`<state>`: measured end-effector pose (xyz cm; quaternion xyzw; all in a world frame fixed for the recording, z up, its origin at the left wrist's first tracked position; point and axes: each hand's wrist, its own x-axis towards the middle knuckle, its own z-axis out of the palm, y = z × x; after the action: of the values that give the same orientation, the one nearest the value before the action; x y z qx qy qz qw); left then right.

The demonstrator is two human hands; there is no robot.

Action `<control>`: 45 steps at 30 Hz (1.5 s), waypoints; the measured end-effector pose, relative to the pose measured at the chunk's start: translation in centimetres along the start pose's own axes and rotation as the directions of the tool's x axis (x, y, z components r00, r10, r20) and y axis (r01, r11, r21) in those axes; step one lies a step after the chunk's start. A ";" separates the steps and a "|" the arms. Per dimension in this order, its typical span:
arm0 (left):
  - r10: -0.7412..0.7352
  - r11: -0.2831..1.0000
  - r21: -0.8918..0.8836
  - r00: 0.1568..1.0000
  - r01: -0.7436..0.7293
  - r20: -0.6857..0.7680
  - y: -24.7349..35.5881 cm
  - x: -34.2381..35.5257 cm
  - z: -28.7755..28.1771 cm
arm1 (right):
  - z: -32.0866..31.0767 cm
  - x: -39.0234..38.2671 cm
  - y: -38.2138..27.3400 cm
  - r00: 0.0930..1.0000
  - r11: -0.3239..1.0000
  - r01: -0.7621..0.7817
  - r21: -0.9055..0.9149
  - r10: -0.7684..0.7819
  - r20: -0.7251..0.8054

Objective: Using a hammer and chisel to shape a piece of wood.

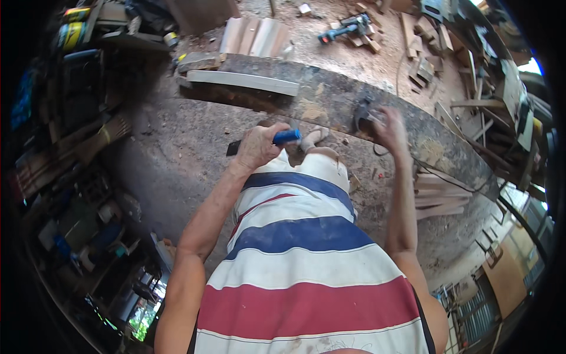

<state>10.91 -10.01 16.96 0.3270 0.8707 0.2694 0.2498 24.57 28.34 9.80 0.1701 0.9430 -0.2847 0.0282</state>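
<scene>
My left hand [259, 146] is closed around a hand tool with a blue cylindrical handle [287, 137]. A dark flat end [233, 148] juts out on the other side of the fist; the tool's exact kind is hidden by my fingers. My right hand [391, 130] curls at the right side of a small dark power tool [362, 116] on the plank bench [336, 88], its fingers somewhat blurred. Beside that hand hangs a dark cord loop [381, 151]. A pale, slightly curved wooden piece [243, 81] lies along the left part of the bench.
Beyond the bench, wood boards [253, 36] and a blue-and-black cordless tool [345, 29] lie on the sawdust-covered floor. Offcuts [425, 65] are heaped at the far right. More boards [441, 194] lie under the bench's right end. Cluttered shelving [82, 76] stands at left.
</scene>
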 end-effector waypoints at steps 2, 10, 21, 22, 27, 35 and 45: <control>0.057 0.996 0.073 0.998 -0.056 -0.001 0.5 -0.1 -0.9 | 2.3 -2.8 8.0 0.903 0.883 -0.358 -0.304 0.411 0.129; 0.338 0.936 0.196 0.904 -0.293 -0.262 -0.1 -0.1 -5.4 | 6.4 -3.7 9.0 0.917 0.875 -0.264 -0.405 0.358 0.175; 0.365 0.929 0.018 0.907 -0.369 -0.209 -12.2 5.6 -11.3 | 12.0 -9.8 -7.9 0.509 0.400 -0.789 0.466 0.850 0.132; 0.378 0.918 -0.058 0.908 -0.393 -0.183 -14.1 6.3 -11.7 | 12.8 -9.5 -11.5 0.466 0.357 -0.805 0.475 0.875 0.133; 0.459 0.864 -0.192 0.885 -0.465 -0.079 -21.8 10.0 -12.6 | 15.9 -8.4 -28.6 0.165 0.036 -0.867 0.497 0.962 0.218; 0.475 0.818 -0.356 0.880 -0.452 -0.026 -26.6 11.5 -13.4 | 21.3 -2.4 -40.6 -0.022 -0.296 -0.747 0.595 0.906 0.423; 0.509 0.763 -0.353 0.840 -0.541 -0.187 -27.7 11.8 -14.0 | 17.4 0.3 -43.0 0.233 -0.083 -0.494 0.865 0.946 0.224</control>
<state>-17.47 -23.75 6.63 0.4894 0.6814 0.5101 0.1896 9.00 -14.64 17.86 0.7269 0.3734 -0.5620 -0.1280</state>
